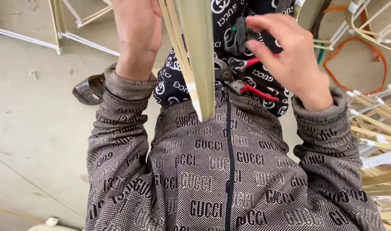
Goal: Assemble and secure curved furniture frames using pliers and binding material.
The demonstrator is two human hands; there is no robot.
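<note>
1. A bundle of bamboo strips (194,55) stands upright in front of the person's chest: one broad green-yellow slat with about three thin pale strips against its left side, lower ends cut off square just above the jacket zip.
2. The left hand (137,32) is closed around the bundle near the top edge of the view; its fingers are hidden behind the strips.
3. The right hand (289,51) holds one pair of pliers (240,79) with two red handles, fingers curled round a handle, metal jaws just beside the broad slat.
4. The patterned brown jacket (229,171) fills the lower middle.
5. One dark perforated shoe (89,90) rests on the concrete floor (32,128).
6. A pile of taped bamboo sticks (377,128) lies at right, and one orange cord (362,55) loops beyond it.
</note>
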